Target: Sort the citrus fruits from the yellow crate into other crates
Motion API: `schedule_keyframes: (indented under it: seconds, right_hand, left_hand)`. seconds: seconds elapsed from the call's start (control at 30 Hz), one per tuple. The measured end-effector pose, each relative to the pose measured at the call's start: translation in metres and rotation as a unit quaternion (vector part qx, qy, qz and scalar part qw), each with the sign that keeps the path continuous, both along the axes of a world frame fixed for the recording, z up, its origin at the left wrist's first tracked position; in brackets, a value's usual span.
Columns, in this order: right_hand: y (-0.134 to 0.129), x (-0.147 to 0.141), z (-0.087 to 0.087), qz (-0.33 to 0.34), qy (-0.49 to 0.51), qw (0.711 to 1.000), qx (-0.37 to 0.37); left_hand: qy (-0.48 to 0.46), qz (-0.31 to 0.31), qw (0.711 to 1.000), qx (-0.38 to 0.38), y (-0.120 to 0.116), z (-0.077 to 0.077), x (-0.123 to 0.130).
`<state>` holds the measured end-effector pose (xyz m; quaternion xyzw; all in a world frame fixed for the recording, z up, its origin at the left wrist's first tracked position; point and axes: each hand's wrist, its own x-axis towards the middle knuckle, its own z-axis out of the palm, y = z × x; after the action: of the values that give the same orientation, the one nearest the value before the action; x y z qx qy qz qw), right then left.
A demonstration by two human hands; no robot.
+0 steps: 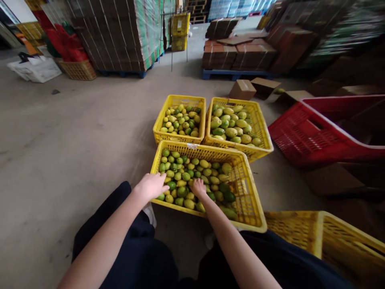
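Note:
A yellow plastic crate (255,200) stands right in front of me, its floor covered with yellow and green lemons (181,183). At the crate's left side, my left hand (152,186) lies over the rim with its fingers stretched out above the fruit. My right hand (199,188) reaches in near the middle, its fingers curled down among the lemons. What those fingers close on, if anything, is hidden. Darker green fruit (229,196) lies to the right of that hand.
Behind stand two more yellow crates, the left one (156,126) with small lemons and the right one (264,130) with larger fruit. A red crate (291,136) and another yellow crate (320,233) are on the right. Cardboard boxes (242,89) and loaded pallets (237,74) lie beyond.

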<state>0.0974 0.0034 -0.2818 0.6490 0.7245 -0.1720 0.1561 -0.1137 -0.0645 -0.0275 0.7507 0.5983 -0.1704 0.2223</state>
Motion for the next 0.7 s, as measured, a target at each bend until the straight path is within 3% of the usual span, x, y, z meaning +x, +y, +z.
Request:
schedule_keyframes:
  seconds: [0.13,0.23,0.37,0.47,0.57,0.7]
  right_hand:
    - [0.007,-0.010,-0.003,-0.011,0.009,1.000,-0.001]
    - [0.011,-0.017,0.001,-0.021,0.026,0.999,-0.013]
    - [0.017,-0.013,0.024,-0.028,0.068,0.996,-0.044]
    - [0.025,0.002,0.058,-0.045,0.119,0.990,-0.067]
    - [0.031,0.027,0.105,-0.067,0.190,0.977,-0.068]
    - [0.018,0.063,0.178,-0.132,0.329,0.933,-0.055]
  left_hand:
    - [-0.009,0.013,1.000,-0.018,-0.007,0.002,-0.005]
    - [0.010,0.019,0.999,-0.025,0.001,0.000,-0.010]
    - [0.040,0.023,0.999,-0.028,0.020,-0.002,-0.013]
    - [0.042,0.019,0.998,-0.029,0.031,-0.002,-0.006]
    - [0.033,0.002,0.998,-0.050,0.038,-0.008,0.005]
    - [0.012,-0.015,0.994,-0.109,0.044,-0.038,0.026]
